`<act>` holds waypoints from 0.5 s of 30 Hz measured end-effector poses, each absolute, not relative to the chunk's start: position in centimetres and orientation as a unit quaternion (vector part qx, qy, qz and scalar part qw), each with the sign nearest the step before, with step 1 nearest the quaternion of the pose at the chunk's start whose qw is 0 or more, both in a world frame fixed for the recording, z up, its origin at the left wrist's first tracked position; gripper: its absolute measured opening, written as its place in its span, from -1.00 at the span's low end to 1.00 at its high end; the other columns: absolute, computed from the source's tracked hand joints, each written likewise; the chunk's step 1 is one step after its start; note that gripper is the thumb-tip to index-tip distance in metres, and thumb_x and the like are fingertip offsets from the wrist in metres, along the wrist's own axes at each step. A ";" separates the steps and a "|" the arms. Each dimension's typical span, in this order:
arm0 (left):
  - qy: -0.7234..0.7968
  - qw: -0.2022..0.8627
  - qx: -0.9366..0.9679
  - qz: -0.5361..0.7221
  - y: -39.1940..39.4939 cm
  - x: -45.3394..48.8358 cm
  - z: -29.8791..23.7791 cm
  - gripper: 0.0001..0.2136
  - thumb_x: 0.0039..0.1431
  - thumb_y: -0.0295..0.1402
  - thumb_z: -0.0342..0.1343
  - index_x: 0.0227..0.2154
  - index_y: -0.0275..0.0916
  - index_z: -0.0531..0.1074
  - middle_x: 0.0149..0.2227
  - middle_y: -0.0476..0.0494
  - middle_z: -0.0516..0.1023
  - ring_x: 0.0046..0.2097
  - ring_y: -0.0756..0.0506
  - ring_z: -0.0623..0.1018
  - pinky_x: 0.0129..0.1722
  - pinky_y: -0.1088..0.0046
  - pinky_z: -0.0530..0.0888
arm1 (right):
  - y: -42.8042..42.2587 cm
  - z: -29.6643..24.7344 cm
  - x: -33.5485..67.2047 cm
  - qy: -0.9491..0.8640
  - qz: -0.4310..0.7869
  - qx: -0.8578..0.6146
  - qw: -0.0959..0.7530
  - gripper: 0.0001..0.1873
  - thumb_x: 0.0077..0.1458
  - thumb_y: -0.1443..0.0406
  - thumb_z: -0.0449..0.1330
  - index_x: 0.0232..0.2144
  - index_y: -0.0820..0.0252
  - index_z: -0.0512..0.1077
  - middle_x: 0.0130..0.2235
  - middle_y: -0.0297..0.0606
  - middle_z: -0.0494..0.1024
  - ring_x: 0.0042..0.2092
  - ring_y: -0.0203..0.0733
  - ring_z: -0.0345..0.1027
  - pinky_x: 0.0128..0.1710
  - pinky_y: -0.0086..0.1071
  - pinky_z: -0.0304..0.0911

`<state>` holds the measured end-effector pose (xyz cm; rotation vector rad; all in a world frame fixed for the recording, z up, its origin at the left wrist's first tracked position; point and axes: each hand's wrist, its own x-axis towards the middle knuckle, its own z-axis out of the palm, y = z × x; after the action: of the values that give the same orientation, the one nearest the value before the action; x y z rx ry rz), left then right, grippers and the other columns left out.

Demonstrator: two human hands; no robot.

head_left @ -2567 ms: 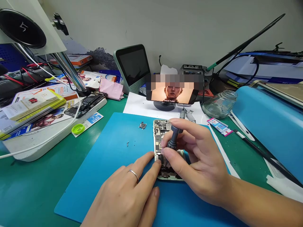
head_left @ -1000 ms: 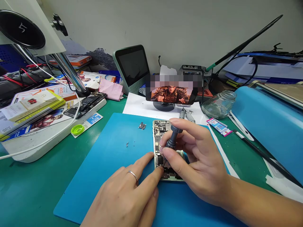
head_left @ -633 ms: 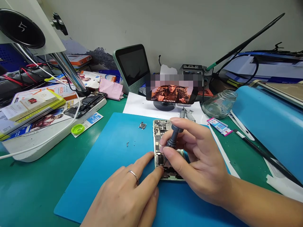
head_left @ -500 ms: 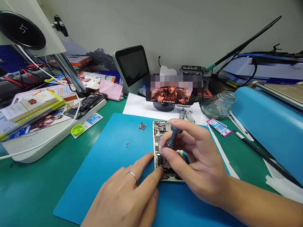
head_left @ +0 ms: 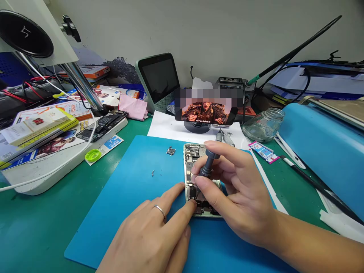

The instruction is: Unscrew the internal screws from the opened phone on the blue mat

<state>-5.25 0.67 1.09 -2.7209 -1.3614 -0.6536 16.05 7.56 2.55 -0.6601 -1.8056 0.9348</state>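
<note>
An opened smartphone (head_left: pixel 190 167) lies on the blue mat (head_left: pixel 136 227), its inner parts bare. Gripped between the thumb and fingers of my right hand (head_left: pixel 239 189) is a grey screwdriver (head_left: pixel 209 163), tilted with its lower end over the phone; the tip itself is hard to make out. My left hand (head_left: pixel 153 227), a ring on one finger, rests with fingers stretched out, fingertips touching the phone's left edge and lower inside. My right hand covers the phone's right side. Left of the phone lie a small dark module (head_left: pixel 170 151) and tiny metal pieces (head_left: pixel 152 173).
A phone playing a video (head_left: pixel 206 112) stands behind the mat, beside a smart display (head_left: pixel 159 79). At right are a glass jar (head_left: pixel 264 123) and a blue case (head_left: pixel 318 151). Boxes (head_left: pixel 40 127), a green cap (head_left: pixel 93 155) and a microscope stand (head_left: pixel 85 89) crowd the left.
Almost nothing differs. Both hands, the screwdriver and the opened phone keep their places; the whole view has shifted very slightly.
</note>
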 end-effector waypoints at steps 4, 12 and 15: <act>-0.438 0.016 -0.873 -0.213 0.7 -5.2 1.2 -0.57 0.45 -0.40 0.01 0.33 -0.10 0.39 0.32 -0.28 0.51 -0.02 -0.10 0.73 -0.14 0.44 0.68 | 7.5 2.6 16.0 -0.739 0.381 -0.275 0.483 -0.31 0.39 0.50 0.16 0.34 -0.34 0.21 -0.06 -0.35 0.50 -0.18 -0.33 0.44 -0.27 -0.48 0.50; -0.437 0.015 -0.874 -0.212 0.6 -5.1 1.4 -0.57 0.44 -0.41 0.03 0.32 -0.11 0.40 0.31 -0.27 0.51 -0.03 -0.10 0.73 -0.13 0.42 0.67 | 7.4 2.8 16.0 -0.737 0.381 -0.273 0.487 -0.31 0.37 0.51 0.16 0.34 -0.34 0.22 -0.10 -0.36 0.51 -0.17 -0.30 0.45 -0.29 -0.48 0.51; -0.438 0.014 -0.873 -0.213 0.7 -5.1 1.3 -0.56 0.44 -0.41 0.03 0.32 -0.12 0.40 0.32 -0.27 0.50 -0.05 -0.10 0.73 -0.14 0.42 0.67 | 7.4 2.9 16.0 -0.738 0.378 -0.274 0.488 -0.30 0.37 0.52 0.16 0.34 -0.32 0.23 -0.10 -0.35 0.50 -0.18 -0.31 0.44 -0.31 -0.48 0.50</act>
<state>-5.11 0.71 1.32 -2.7200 -1.3639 -0.6647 16.01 7.41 2.86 -0.6671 -1.7941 0.9180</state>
